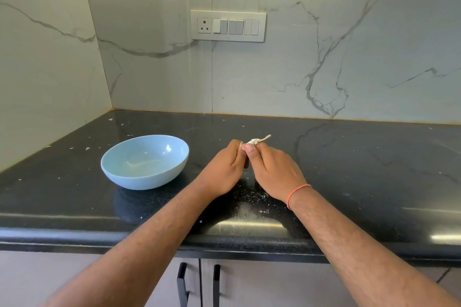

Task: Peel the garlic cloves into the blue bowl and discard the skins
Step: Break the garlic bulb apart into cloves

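Both the left hand (pixel 228 166) and right hand (pixel 273 172) pinch the garlic (pixel 254 142) mid-frame, right of the blue bowl (pixel 149 177), so a hard tug might fling it onto the counter (pixel 361 169).

Papery garlic (pixel 255 141) pinched above counter, right of upright blue bowl (pixel 144 161).

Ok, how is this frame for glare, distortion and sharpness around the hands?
Head view: wide-angle bend in the countertop edge; bright glare streaks on its front lip; blue bowl has a small highlight; both hands and the garlic they pinch are reasonably sharp.
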The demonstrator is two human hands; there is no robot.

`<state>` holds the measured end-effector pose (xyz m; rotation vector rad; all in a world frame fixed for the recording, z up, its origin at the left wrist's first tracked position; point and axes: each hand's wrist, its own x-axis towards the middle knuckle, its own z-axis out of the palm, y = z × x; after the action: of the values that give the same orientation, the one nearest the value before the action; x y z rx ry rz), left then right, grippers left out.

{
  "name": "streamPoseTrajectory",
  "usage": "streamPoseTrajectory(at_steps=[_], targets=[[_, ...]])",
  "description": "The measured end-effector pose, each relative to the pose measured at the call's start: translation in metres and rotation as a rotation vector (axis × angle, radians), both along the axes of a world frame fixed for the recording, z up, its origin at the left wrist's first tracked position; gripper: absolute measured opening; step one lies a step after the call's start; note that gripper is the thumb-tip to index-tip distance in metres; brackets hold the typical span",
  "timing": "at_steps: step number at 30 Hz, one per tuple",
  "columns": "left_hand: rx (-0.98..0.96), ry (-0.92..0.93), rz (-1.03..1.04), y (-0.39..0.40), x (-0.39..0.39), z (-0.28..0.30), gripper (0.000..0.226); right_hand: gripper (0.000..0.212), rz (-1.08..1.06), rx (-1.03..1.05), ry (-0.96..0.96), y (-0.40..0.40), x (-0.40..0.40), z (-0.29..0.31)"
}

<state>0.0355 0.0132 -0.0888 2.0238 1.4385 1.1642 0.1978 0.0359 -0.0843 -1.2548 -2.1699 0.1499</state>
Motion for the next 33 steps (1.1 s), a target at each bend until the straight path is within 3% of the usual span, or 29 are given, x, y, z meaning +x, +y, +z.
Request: streamPoseTrajectory(at_steps=[9,14,20,27,33], targets=[[0.006,0.099,0.055,-0.003,0.005,-0.002,0.060,0.065,-0.003,-0.035,0.029,-0.003,-0.001,0.002],[-0.012,-0.023,0.017,-0.005,0.005,0.000,0.052,0.063,0.012,0.005,0.047,-0.002,-0.007,0.004],[-0.049,-0.053,0.036,-0.004,0.000,0.000,0.060,0.055,0.032,0.053,-0.050,-0.001,-0.012,0.003],[-0.040,-0.052,0.073,-0.006,0.002,0.002,0.049,0.060,0.018,0.037,-0.026,0.004,-0.012,0.000],[-0.064,-0.069,0.105,-0.005,0.000,0.006,0.041,0.059,-0.049,-0.030,0.107,0.009,-0.005,-0.001]])
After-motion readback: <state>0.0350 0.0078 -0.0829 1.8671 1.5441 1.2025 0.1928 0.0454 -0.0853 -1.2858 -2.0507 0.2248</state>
